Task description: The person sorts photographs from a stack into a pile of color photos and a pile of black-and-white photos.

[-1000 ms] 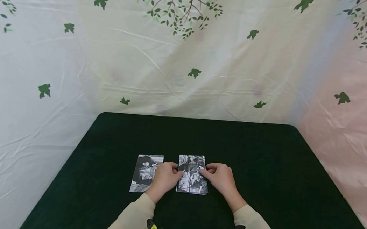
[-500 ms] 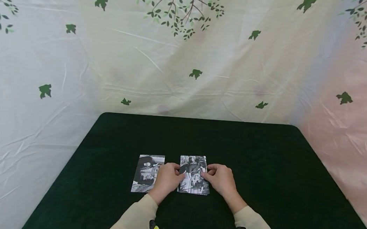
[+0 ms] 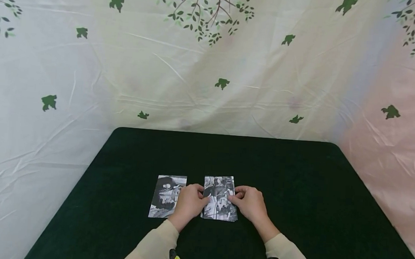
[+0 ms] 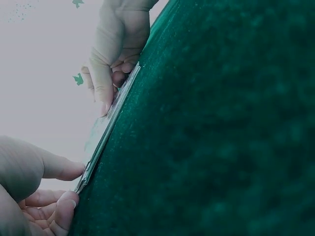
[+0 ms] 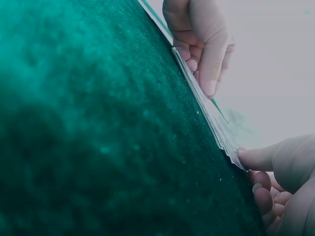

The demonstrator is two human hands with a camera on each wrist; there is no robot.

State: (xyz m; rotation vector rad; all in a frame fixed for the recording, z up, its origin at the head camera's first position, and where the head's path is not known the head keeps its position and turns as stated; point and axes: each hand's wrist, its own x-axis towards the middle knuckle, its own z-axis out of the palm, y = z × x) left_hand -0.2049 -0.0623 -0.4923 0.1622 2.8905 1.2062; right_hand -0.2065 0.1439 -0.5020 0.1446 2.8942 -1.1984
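A stack of black-and-white photo prints (image 3: 218,207) lies on the dark green cloth between my two hands. My left hand (image 3: 188,201) pinches its left edge, thumb on top and fingers curled at the side. On the opposite edge, my right hand (image 3: 250,203) pinches in the same way. Seen edge-on in the left wrist view, the stack (image 4: 109,129) shows several thin layers. Its layers fan slightly unevenly near the right thumb (image 5: 258,157) in the right wrist view. Another black-and-white print (image 3: 162,200) lies flat to the left, partly hidden by my left hand.
The green-covered table (image 3: 284,162) stretches beyond and to both sides of the prints. A pale curtain (image 3: 182,76) with green leaf and bird shapes hangs behind its far edge. Dark bands with yellow markers are on both wrists.
The head view has shifted slightly, so everything sits a little further right. Both hands keep their hold on the stack, with barely any movement.
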